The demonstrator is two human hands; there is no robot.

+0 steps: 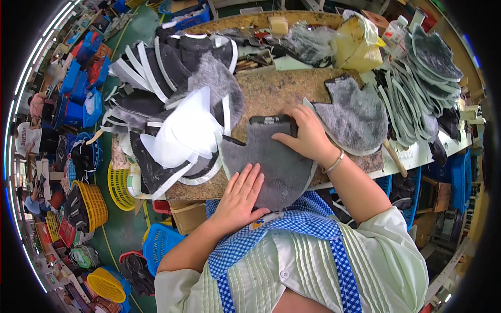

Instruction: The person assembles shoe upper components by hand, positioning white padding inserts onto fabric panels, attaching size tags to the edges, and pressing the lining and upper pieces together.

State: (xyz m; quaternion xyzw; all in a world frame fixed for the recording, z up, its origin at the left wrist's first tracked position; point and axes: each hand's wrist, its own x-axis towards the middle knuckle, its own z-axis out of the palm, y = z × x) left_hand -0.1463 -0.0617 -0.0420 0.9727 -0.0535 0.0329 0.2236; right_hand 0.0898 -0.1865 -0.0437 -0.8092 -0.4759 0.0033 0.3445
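Pleated shirt (312, 261), left hand (239, 197) flat on grey plush piece (286, 169), right hand (310, 134) at edge, grip unclear

left hand (239, 199) was laid palm down, fingers extended forward; right hand (311, 136) was placed farther forward, thumb (284, 140) spread from curved fingers; both forearms (360, 190) were angled inward.

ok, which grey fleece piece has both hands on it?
The dark grey piece nearest the person's body, under left hand and right hand, unlike the lighter piece to its right.
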